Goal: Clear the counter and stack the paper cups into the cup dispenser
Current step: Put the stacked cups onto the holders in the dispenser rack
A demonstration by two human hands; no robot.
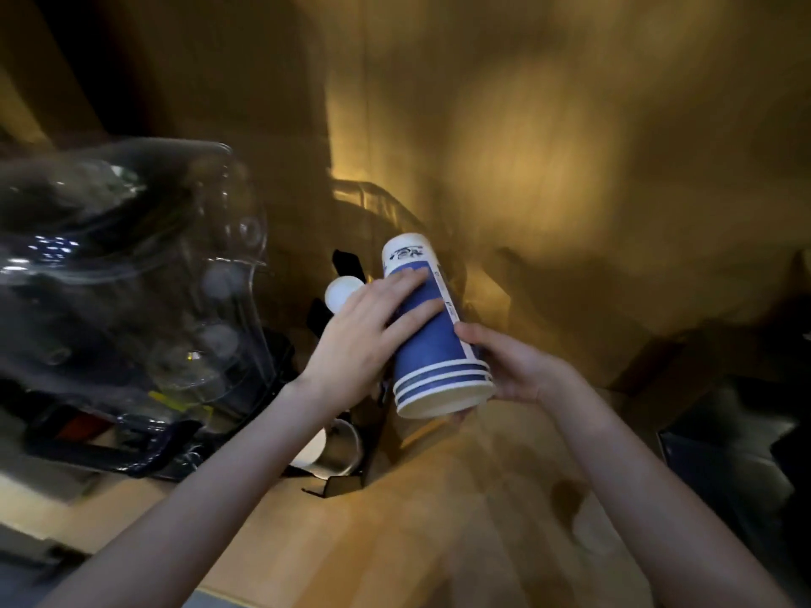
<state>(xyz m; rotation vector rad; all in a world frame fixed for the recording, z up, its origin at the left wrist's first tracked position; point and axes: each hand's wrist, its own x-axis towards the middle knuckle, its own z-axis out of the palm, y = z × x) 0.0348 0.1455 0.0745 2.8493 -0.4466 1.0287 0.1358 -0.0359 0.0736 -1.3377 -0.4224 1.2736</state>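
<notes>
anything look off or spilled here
Nothing spilled or damaged. The stack of blue paper cups is tilted, open end toward the camera, held between the left hand and right hand. The picture is motion-blurred.

Both hands, left [368, 340] and right [522, 370], grip the stack of blue paper cups [432, 340].

The stack of paper cups [432, 331] lay between the left hand [368, 340] and right hand [522, 370]; a clear dome [131, 265] stood left of both.
</notes>
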